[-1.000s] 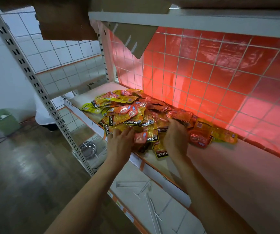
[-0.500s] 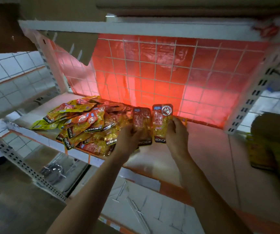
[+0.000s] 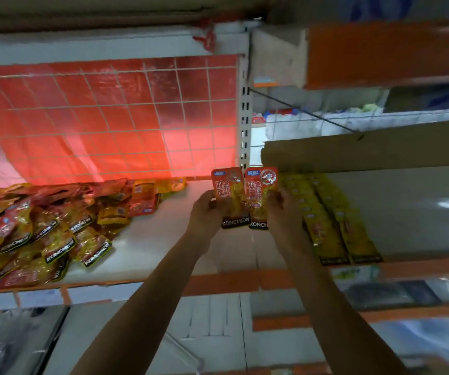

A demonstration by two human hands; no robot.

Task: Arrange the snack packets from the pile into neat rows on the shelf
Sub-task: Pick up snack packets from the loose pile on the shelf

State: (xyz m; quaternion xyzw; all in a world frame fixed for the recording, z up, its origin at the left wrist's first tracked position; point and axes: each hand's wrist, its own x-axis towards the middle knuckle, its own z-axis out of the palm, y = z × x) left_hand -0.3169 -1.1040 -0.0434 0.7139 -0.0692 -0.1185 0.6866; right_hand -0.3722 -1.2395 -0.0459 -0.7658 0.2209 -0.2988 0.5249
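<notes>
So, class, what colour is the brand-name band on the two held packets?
Black with white lettering, on left packet and right packet; head view.

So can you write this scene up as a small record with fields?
left hand: grips left packet by its lower half
right hand: grips right packet, side by side with the other
pile: loose heap on the shelf, left of the hands
rows: yellow packets lined up flat, right of the hands
backdrop: red sheet behind the pile
</notes>
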